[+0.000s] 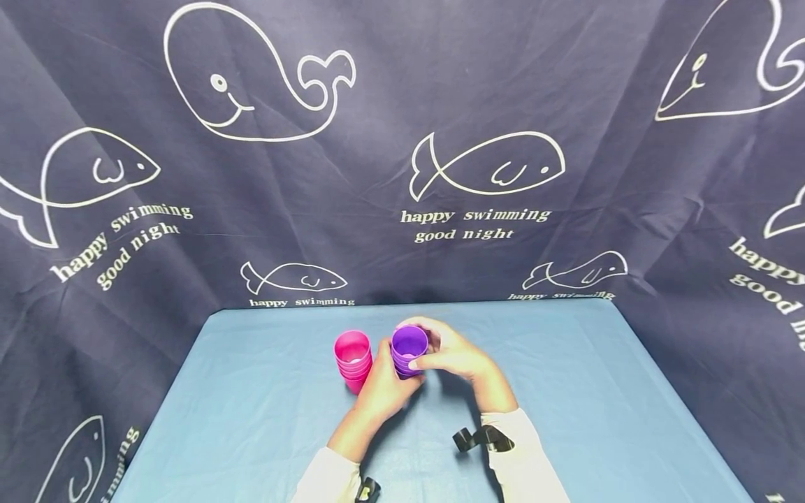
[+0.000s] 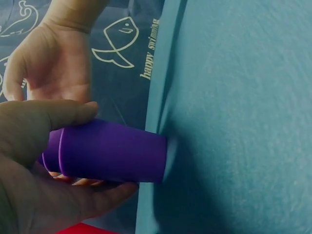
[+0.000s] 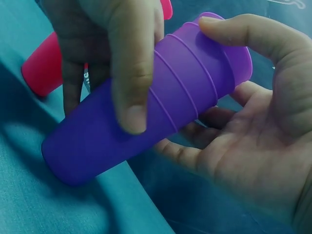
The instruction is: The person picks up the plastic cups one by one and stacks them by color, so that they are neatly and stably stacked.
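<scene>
A stack of several nested purple cups [image 1: 409,341] is held between both hands, mouth up. My left hand [image 1: 383,390] grips the lowest cup, its thumb across the side in the right wrist view and fingers on the far side. Near the top of the stack, my right hand [image 1: 460,355] pinches the upper cups, thumb [image 3: 234,30] by the rim and fingers behind. The stack's base is close over the cloth in the left wrist view. Just left of my left hand stands a stack of pink cups [image 1: 353,351], with something whitish inside the top one.
A blue cloth [image 1: 251,433] covers the table. Dark curtains [image 1: 377,175] printed with fish and whales hang behind it and at both sides. Black straps with small devices [image 1: 487,439] sit on both wrists, over white sleeves [image 1: 525,454].
</scene>
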Action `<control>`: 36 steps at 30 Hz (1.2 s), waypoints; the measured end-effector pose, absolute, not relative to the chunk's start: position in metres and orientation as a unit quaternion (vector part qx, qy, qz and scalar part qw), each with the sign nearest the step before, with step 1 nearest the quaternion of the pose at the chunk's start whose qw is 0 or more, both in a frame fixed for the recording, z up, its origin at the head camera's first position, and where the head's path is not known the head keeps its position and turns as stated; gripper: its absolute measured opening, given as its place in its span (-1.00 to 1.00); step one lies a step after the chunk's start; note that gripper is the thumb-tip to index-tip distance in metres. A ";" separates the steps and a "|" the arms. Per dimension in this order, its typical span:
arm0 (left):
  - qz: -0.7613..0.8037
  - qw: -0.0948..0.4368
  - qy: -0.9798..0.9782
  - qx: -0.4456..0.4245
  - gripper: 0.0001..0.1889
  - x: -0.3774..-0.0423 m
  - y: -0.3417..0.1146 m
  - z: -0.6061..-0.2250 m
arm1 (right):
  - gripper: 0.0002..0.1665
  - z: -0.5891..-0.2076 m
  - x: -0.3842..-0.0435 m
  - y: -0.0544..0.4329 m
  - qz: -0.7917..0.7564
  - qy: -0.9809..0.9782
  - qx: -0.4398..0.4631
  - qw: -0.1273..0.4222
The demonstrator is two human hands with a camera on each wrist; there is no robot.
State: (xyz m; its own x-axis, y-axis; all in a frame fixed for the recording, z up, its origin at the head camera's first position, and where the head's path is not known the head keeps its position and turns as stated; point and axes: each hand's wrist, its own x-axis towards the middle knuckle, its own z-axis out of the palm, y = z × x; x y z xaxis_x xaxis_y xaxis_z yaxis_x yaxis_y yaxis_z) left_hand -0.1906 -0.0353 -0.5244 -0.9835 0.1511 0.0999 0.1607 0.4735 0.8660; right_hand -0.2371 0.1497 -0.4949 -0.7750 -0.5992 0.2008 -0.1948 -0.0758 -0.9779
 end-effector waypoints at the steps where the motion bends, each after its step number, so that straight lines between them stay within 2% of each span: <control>1: -0.510 0.006 -0.855 -0.090 -0.20 -0.191 -0.035 -0.523 | -0.24 -0.495 -0.237 0.150 -0.670 0.662 -0.300 0.150; 17: -0.535 0.036 -0.838 -0.099 -0.14 -0.186 -0.037 -0.510 | -0.22 -0.497 -0.241 0.148 -0.657 0.678 -0.299 0.142; 27: -0.526 0.059 -0.840 -0.124 -0.17 -0.182 -0.034 -0.498 | -0.21 -0.497 -0.239 0.155 -0.660 0.677 -0.292 0.142; 36: -0.480 0.054 -0.857 -0.180 -0.01 -0.175 -0.040 -0.476 | -0.21 -0.490 -0.239 0.160 -0.626 0.709 -0.301 0.123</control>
